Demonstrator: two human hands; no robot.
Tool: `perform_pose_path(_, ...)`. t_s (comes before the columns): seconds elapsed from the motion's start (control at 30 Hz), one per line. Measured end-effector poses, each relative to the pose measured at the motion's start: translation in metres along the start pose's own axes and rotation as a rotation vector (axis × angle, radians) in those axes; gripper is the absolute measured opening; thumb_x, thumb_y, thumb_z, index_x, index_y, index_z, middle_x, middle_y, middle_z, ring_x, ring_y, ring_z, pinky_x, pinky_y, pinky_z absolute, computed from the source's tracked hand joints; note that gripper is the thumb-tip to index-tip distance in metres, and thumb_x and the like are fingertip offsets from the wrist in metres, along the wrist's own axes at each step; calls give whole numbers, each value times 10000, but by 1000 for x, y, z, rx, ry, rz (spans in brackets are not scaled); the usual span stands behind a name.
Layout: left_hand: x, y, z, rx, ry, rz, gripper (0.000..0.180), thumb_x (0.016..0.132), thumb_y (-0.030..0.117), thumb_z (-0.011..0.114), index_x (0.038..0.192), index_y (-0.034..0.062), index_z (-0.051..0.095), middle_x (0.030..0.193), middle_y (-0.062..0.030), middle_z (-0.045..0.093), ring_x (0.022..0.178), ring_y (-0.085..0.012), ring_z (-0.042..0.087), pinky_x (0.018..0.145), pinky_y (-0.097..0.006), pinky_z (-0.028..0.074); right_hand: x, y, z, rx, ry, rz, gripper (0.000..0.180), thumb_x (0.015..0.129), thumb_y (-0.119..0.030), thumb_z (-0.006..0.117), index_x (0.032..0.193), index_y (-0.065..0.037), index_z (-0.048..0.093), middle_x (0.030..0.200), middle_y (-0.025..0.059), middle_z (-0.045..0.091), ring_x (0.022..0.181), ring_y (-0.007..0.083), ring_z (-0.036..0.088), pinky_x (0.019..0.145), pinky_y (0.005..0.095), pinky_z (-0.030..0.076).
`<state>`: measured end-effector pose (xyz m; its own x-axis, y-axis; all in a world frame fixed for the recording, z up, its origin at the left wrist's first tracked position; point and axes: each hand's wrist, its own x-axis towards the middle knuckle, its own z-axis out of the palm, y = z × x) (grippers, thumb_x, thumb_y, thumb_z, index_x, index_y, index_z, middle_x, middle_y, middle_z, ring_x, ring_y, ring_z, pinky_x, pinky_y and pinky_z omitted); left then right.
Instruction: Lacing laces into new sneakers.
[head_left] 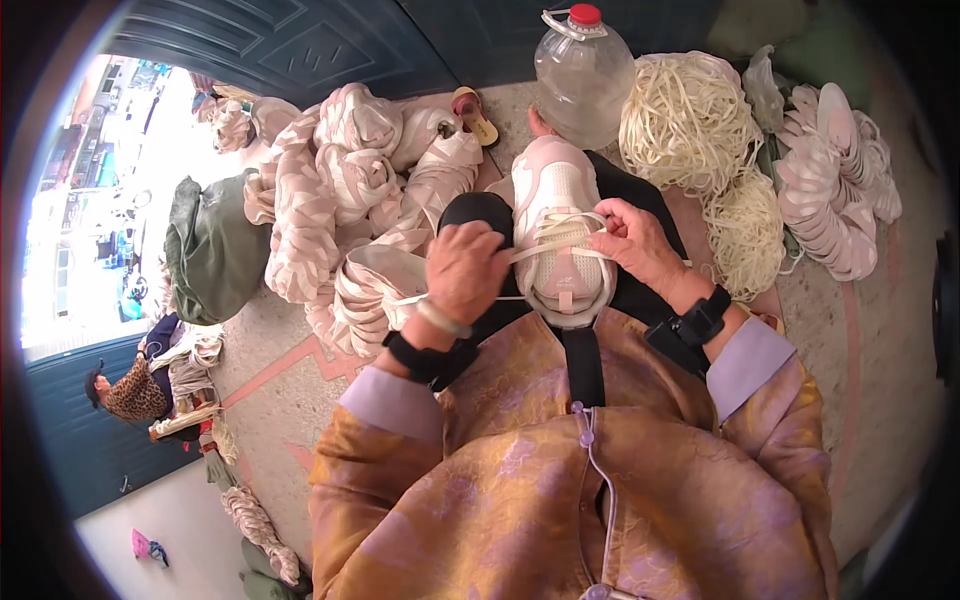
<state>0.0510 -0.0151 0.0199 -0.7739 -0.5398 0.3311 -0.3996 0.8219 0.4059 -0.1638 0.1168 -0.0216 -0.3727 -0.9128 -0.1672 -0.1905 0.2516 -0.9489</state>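
A pink and white shoe upper [556, 175] rests between my knees, toe pointing away from me. Across its tongue runs a cream shoelace [552, 241], crossing between the two eyelet sides. My left hand [465, 275] is closed at the left side of the upper, and a taut length of lace leads into its curled fingers. At the right eyelet edge, my right hand [640, 245] pinches the lace between thumb and fingers. A loose lace end shows beside the left wrist. The fingertips of my left hand are partly hidden.
Stacked pink and white uppers [350, 190] lie to the left, beside a green sack [212, 250]. Bundles of cream laces [690, 120] and more uppers [838, 185] sit at right. Ahead stands a clear plastic jug [583, 80]. Another person [140, 385] sits at far left.
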Motion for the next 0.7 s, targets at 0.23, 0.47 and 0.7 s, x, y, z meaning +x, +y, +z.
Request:
perform_pose_path(0.23,11,16,9,-44,-338,60,130,796,184,574,780,56,561,873,-85,552,815,-285,518,701,-403,385,-4,-4,2,-126,10,-42,475,638,-163,754,1039,-15,544,839,93,541,667,190,554,661,299,477)
perform_pose_path(0.47,1,-29,-59,-126,-599,4,107,811,85,537,739,19,491,657,-152,505,646,-352,518,593,-408,399,-4,3,-1,-47,-19,-19,468,639,-173,761,1024,-17,544,820,70,523,659,174,543,654,290,473)
perform_pose_path(0.7,19,2,-73,-215,-412,-108,97,797,63,564,736,34,495,622,-121,507,577,-322,518,567,-395,398,10,-1,-5,-63,67,-157,358,717,-177,702,999,-14,552,757,74,539,620,178,539,608,298,470)
